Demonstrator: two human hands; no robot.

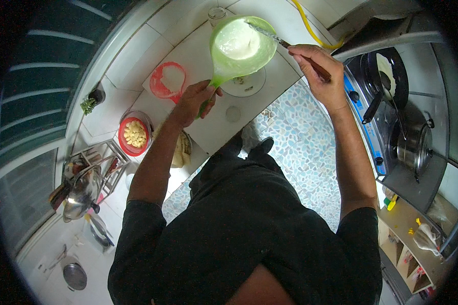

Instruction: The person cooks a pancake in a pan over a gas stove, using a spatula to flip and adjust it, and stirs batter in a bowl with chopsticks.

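My left hand (199, 101) grips the handle of a green plastic ladle-shaped bowl (244, 68), which holds white batter (238, 40). In my right hand (320, 74) is the brown handle of a utensil (269, 34); its batter-coated end reaches over the bowl's far right rim. Below the bowl, a round plate or lid (253, 85) with dark bits on it lies on the white counter (210, 126). Left of the bowl lies a red plastic scoop (162, 85) with white residue. A glass jar (216, 14) stands behind the bowl.
On the right, a gas stove (366, 126) carries a black frying pan (403, 82) with pale batter inside and a lidded steel pot (409, 148). A red basket (127, 150) of pale peeled pieces is at left, near a rack (116, 167). A yellow hose (309, 28) runs behind.
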